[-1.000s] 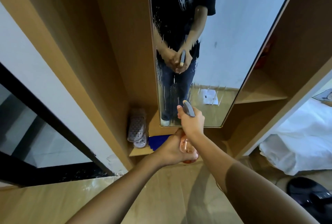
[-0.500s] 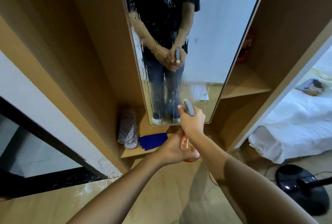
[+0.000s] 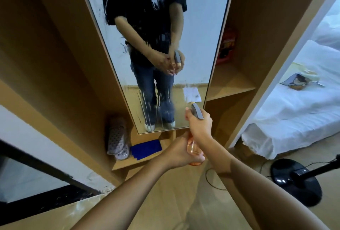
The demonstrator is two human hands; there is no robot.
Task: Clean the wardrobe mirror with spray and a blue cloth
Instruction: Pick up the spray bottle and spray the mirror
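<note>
Mirror (image 3: 193, 27) is set upright in the wardrobe (image 3: 266, 17), its lower glass streaked with runs of liquid; compared with a second ago the view has swung left to right, so more of the bed (image 3: 294, 111) and the fan base (image 3: 296, 181) now shows, while the grip on the bottle has not changed. Spray bottle (image 3: 193, 146) is held in front of the mirror's lower right corner, nozzle toward the glass. Right hand (image 3: 199, 124) is clenched around the grey spray head (image 3: 197, 112); left hand (image 3: 181, 151) cups the orange body from below. Blue cloth (image 3: 146, 149) lies untouched on the bottom shelf (image 3: 128, 164), just beside a pair of slippers (image 3: 117, 137). Judgement: wetting is well advanced on the lower glass; wiping is not yet begun.
</note>
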